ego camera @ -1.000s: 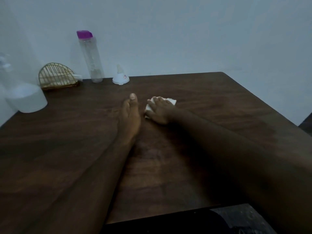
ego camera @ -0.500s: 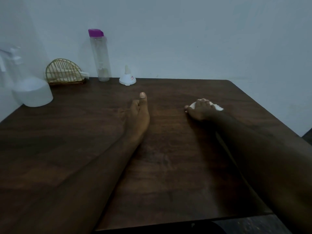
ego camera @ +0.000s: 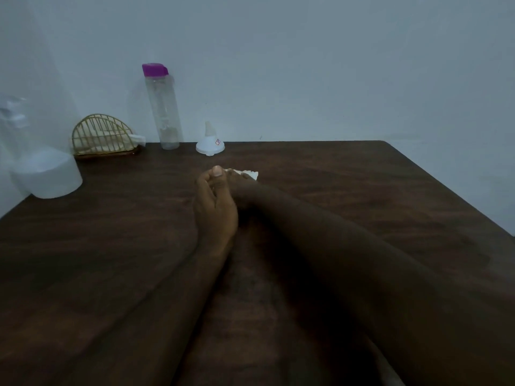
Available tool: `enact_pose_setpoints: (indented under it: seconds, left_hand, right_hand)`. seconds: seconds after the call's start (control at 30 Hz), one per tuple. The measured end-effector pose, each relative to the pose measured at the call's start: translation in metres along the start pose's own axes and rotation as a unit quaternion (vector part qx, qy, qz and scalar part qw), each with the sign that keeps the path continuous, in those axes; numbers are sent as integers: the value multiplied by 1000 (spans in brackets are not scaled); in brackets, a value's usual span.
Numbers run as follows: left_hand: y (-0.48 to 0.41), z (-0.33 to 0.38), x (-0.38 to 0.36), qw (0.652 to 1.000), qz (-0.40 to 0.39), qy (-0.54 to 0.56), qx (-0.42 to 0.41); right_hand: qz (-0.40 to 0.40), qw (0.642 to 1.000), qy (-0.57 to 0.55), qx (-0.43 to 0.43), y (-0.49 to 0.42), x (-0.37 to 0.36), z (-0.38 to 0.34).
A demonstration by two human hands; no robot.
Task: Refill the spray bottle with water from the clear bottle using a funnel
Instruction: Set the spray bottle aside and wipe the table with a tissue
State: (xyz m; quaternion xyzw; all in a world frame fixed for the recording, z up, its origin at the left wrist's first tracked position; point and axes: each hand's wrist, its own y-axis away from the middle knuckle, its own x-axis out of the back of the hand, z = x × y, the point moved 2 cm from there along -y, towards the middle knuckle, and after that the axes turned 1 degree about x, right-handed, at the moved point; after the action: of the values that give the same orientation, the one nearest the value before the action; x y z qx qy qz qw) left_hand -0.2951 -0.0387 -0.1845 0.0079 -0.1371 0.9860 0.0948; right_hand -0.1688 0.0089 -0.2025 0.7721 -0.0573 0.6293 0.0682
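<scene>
Funnel (ego camera: 210, 142) is sitting mouth-down, spout upright, at the far bench (ego camera: 362, 207) edge straight beyond the hands, clear bottle (ego camera: 164, 107) standing just left of it, spray bottle (ego camera: 41, 171) well apart at far left. Left hand (ego camera: 216, 203), nearer these, is resting loosely curled, holding nothing; right hand (ego camera: 241, 186) is lying on a white wipe (ego camera: 250, 174), its grip hidden
</scene>
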Motion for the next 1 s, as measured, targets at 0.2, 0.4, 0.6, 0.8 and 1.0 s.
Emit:
enact_pose_setpoints:
  seconds: [0.2,0.4,0.6,0.8,1.0]
  left_hand:
    - [1,2,-2,1000,-22,-13,-3]
    - [1,1,-9,998,-60,8,2]
    - [8,6,-13,995,-96,28,-31]
    - [5,1,-9,995,-78,1,-56]
    - [3,2,-8,996,-84,-3,-42]
  right_hand:
    - [8,986,28,-163,10,28,82]
    - [-25,976,54,-209,54,28,134]
    - [-54,998,41,13,66,2,27]
    - [-34,997,63,8,15,21,7]
    - [-8,991,9,-132,-29,33,66]
